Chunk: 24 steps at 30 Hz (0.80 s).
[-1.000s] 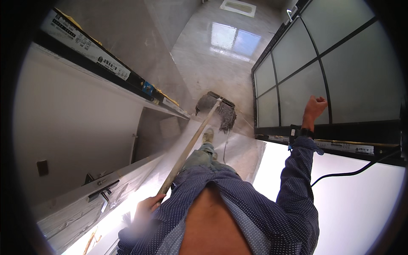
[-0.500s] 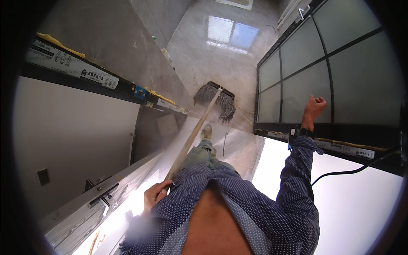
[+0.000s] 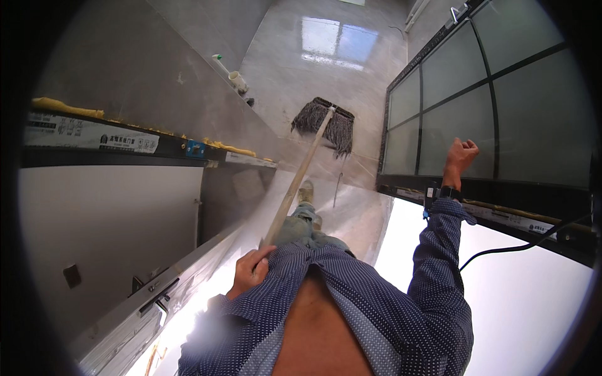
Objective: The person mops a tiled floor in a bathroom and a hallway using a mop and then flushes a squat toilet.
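Note:
My left hand (image 3: 251,271), low on the left by my waist, is closed around the upper end of a wooden mop handle (image 3: 297,178). The handle slopes away to a mop head (image 3: 326,123) of dark grey strands, spread on the tiled floor beyond my feet. Up on the right, my right hand (image 3: 463,155) is curled into a loose fist with nothing visible in it. It is held in front of a framed frosted-glass door (image 3: 456,125); whether it touches the glass I cannot tell. A dark watch sits on that wrist.
On the left, a dark door frame (image 3: 179,149) with yellow foam along its edge borders the opening. A white pipe piece (image 3: 237,81) stands by the left wall. A black cable (image 3: 508,253) loops at right. Thin cord (image 3: 339,182) lies near my shoe (image 3: 306,192).
The mop head has moved slightly farther away and to the right. My left hand has shifted forward and right with the handle. My right hand stays nearly in place, still curled.

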Motion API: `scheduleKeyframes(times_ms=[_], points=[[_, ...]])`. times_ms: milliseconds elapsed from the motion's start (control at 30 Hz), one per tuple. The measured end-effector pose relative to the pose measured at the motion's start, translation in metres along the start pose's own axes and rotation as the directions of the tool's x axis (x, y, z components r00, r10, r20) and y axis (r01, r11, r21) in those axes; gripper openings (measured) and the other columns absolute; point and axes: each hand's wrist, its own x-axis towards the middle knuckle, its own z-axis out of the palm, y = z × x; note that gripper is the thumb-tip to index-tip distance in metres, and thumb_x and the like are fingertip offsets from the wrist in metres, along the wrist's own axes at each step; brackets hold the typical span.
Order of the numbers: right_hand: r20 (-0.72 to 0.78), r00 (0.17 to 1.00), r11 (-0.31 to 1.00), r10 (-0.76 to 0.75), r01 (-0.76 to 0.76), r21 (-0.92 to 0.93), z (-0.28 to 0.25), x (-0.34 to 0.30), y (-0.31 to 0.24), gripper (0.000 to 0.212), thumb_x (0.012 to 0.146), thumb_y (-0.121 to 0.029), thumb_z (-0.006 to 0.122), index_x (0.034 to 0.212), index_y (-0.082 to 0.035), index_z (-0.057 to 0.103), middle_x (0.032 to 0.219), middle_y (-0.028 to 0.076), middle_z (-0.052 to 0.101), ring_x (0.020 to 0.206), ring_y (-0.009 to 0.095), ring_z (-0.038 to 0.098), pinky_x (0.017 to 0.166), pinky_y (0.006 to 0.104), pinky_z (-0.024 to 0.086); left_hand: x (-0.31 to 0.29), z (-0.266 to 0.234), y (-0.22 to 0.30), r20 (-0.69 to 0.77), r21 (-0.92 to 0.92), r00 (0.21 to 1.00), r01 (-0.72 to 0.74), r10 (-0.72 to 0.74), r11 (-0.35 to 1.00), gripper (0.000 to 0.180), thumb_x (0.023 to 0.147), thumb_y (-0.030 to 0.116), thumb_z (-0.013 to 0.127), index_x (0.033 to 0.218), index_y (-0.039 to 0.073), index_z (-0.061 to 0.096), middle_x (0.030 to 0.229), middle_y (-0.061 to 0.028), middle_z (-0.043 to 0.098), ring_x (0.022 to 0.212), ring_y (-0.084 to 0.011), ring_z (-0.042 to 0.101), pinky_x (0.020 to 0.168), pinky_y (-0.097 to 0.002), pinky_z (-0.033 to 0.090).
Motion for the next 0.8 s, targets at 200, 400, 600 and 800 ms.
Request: scheduleKeyframes(times_ms=[200, 400, 600, 800], points=[[0.015, 1.0, 0.999, -0.001, 0.0, 0.052, -0.004, 0.004, -0.01, 0.05, 0.086, -0.017, 0.066, 0.127, 0.003, 0.045, 0.116, 0.017, 0.058, 0.103, 0.029, 0.062, 0.093, 0.0379, 0.05, 0.068, 0.025, 0.006, -0.047, -0.007, 0.998, -0.035, 0.035, 0.999, 0.033, 0.091, 0.008, 0.051, 0.117, -0.002, 0.067, 0.103, -0.0236, 0.07, 0.092, -0.0321, 0.069, 0.084, -0.0362, 0.052], [-0.04, 0.999, 0.999, 0.034, -0.032, 0.041, 0.01, 0.03, 0.005, 0.051, 0.084, -0.017, 0.067, 0.125, 0.004, 0.044, 0.116, 0.02, 0.059, 0.102, 0.029, 0.063, 0.092, 0.0371, 0.05, 0.146, 0.034, 0.004, -0.07, -0.003, 0.984, -0.162, 0.161, 0.987, 0.032, 0.092, 0.006, 0.05, 0.118, -0.003, 0.066, 0.101, -0.0208, 0.072, 0.092, -0.022, 0.069, 0.082, -0.0307, 0.051], [-0.039, 0.996, 0.995, 0.081, -0.079, 0.055, 0.025, 0.033, 0.002, 0.054, 0.084, -0.016, 0.066, 0.126, 0.005, 0.039, 0.115, 0.021, 0.059, 0.1, 0.03, 0.063, 0.09, 0.0378, 0.051, 0.212, 0.038, 0.027, -0.039, -0.03, 0.998, -0.052, 0.05, 0.998, 0.031, 0.093, 0.013, 0.053, 0.117, -0.001, 0.068, 0.095, -0.0225, 0.071, 0.08, -0.0273, 0.069, 0.073, -0.0338, 0.052], [-0.054, 0.993, 0.992, 0.103, -0.106, -0.065, 0.031, 0.039, 0.001, 0.054, 0.085, -0.016, 0.065, 0.127, 0.004, 0.039, 0.115, 0.022, 0.059, 0.101, 0.03, 0.063, 0.09, 0.038, 0.051, 0.275, 0.048, 0.035, -0.057, -0.003, 0.995, -0.079, 0.078, 0.997, 0.029, 0.093, 0.009, 0.052, 0.115, -0.002, 0.068, 0.077, -0.0119, 0.067, 0.065, -0.0133, 0.056, 0.063, -0.0304, 0.047]])
